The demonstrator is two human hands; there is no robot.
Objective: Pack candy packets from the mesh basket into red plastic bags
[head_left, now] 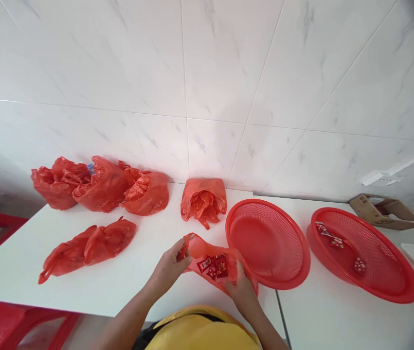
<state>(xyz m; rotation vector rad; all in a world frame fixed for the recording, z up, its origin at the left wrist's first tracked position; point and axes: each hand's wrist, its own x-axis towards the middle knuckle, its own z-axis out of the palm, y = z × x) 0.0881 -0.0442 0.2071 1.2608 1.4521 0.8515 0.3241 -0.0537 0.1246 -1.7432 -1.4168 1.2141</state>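
Note:
A thin red plastic bag (201, 248) is stretched between both hands near the table's front edge, its mouth spread toward me. Several small red packets (214, 266) lie inside it. My left hand (177, 260) pinches the bag's left rim between thumb and fingers. On the opposite side, my right hand (241, 289) grips the bag's right edge, some of its fingers hidden by the plastic. Just right of the bag rests a round red basket (265, 243). Behind the bag, against the wall, sits an open red bag stuffed with crumpled red plastic bags (204, 201).
Several filled red bags (104, 187) line the wall at left, with two knotted bags (88, 248) in front. A second red basket (365, 255) holds a few packets at right, near a cardboard box (385, 211). Red stools (13, 323) stand beside the white table (134, 287).

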